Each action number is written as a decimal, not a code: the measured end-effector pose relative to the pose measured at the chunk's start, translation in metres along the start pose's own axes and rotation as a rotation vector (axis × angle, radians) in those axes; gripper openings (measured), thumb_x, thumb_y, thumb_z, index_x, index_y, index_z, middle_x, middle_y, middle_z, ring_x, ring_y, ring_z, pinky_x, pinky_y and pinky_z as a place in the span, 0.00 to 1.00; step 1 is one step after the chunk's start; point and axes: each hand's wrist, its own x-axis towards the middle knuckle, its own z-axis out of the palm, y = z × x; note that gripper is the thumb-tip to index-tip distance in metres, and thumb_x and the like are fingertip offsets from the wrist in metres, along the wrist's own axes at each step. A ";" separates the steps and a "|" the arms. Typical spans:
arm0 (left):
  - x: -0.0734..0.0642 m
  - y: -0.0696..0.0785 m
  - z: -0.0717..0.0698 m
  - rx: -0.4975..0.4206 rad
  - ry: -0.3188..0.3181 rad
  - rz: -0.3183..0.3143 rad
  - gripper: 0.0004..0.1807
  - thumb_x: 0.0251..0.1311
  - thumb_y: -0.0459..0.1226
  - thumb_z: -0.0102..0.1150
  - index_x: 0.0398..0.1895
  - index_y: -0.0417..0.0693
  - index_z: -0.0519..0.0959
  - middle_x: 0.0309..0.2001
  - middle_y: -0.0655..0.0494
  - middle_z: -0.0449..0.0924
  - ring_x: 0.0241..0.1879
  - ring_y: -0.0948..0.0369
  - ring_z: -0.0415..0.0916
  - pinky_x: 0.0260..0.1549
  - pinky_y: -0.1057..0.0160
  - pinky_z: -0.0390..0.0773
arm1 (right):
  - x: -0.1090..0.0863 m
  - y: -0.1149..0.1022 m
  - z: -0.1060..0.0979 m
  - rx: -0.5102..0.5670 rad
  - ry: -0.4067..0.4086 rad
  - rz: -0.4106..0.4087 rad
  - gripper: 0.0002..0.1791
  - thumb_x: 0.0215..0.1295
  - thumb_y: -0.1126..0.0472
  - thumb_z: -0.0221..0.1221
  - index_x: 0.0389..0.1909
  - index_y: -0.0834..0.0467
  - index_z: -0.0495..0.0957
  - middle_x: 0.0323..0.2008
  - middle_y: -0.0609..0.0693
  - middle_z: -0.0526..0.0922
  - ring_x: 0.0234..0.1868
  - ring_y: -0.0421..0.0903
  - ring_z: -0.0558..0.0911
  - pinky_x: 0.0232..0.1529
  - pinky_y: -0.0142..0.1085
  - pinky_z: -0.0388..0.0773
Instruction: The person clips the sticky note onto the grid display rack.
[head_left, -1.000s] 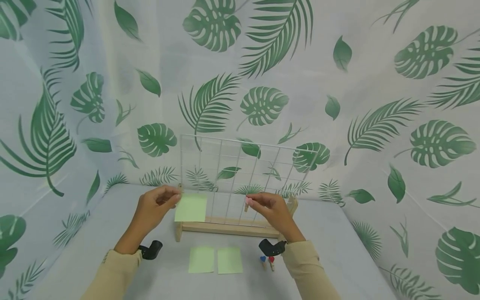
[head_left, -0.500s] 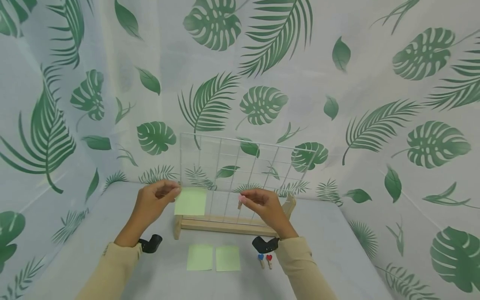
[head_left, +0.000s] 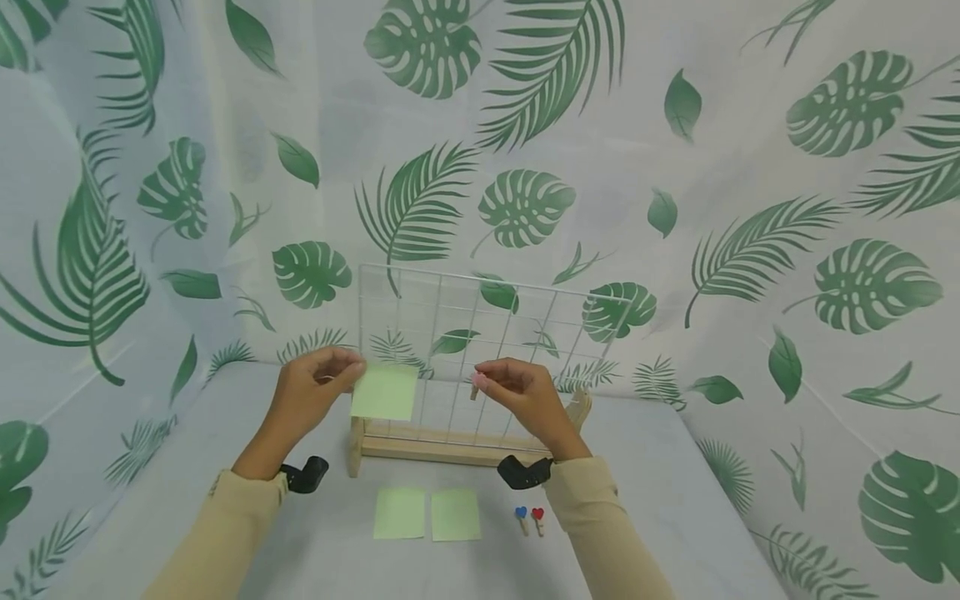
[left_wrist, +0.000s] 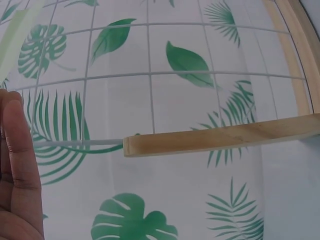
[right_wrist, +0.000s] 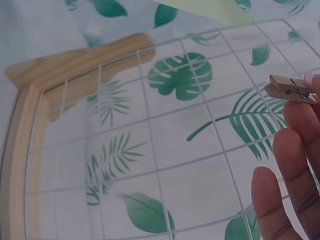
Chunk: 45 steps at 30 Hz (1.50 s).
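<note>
Pinched at its upper left corner by my left hand [head_left: 315,396], a pale green sticky note [head_left: 385,392] hangs in front of the wire grid's left side. My right hand [head_left: 528,396] pinches a small wooden clothespin [right_wrist: 290,89] between thumb and fingertips, with something pink at the thumb. In the head view this clothespin [head_left: 474,390] points downward, to the right of the held note. Behind both hands the white wire grid [head_left: 495,333] stands tilted in a wooden base [head_left: 450,450].
Two more green notes, a left one [head_left: 400,513] and a right one [head_left: 455,514], lie side by side on the white table [head_left: 322,558]. To their right are clothespins with a blue heart [head_left: 522,518] and a red heart [head_left: 538,520]. A leaf-patterned curtain [head_left: 637,192] surrounds the table.
Both hands have risen a little, the left with the note and the right with the clothespin. The right hand has also come left, nearer the note.
</note>
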 end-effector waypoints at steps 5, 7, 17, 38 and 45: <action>0.003 0.003 0.000 0.014 -0.002 -0.007 0.13 0.76 0.41 0.68 0.52 0.40 0.87 0.45 0.47 0.91 0.42 0.57 0.87 0.42 0.70 0.84 | 0.006 -0.001 0.000 0.009 0.000 -0.005 0.10 0.75 0.68 0.65 0.52 0.68 0.87 0.44 0.60 0.91 0.43 0.40 0.90 0.55 0.33 0.85; 0.004 0.005 0.000 0.025 0.004 -0.009 0.13 0.76 0.42 0.68 0.52 0.41 0.88 0.46 0.47 0.91 0.44 0.55 0.87 0.44 0.68 0.84 | 0.008 -0.003 -0.001 0.017 0.004 -0.003 0.09 0.75 0.68 0.66 0.51 0.68 0.87 0.43 0.60 0.91 0.43 0.40 0.90 0.55 0.33 0.85; 0.014 0.006 0.004 0.002 0.002 0.007 0.12 0.76 0.40 0.67 0.51 0.40 0.88 0.46 0.45 0.91 0.44 0.53 0.88 0.42 0.71 0.85 | 0.015 -0.007 -0.006 0.041 0.000 -0.022 0.07 0.75 0.69 0.65 0.49 0.68 0.87 0.43 0.60 0.90 0.44 0.49 0.90 0.52 0.33 0.86; 0.027 0.014 0.005 -0.014 0.013 0.046 0.11 0.76 0.40 0.67 0.50 0.40 0.88 0.47 0.45 0.91 0.46 0.52 0.88 0.44 0.72 0.84 | 0.031 -0.015 -0.006 0.014 -0.016 -0.045 0.09 0.76 0.69 0.65 0.51 0.69 0.86 0.48 0.61 0.90 0.46 0.38 0.89 0.53 0.32 0.86; 0.031 0.014 0.006 -0.055 0.012 0.053 0.11 0.76 0.37 0.67 0.50 0.37 0.87 0.48 0.43 0.91 0.46 0.55 0.88 0.41 0.72 0.86 | 0.035 -0.020 -0.006 0.008 -0.020 -0.061 0.11 0.76 0.69 0.64 0.54 0.69 0.85 0.47 0.61 0.90 0.46 0.39 0.89 0.54 0.33 0.85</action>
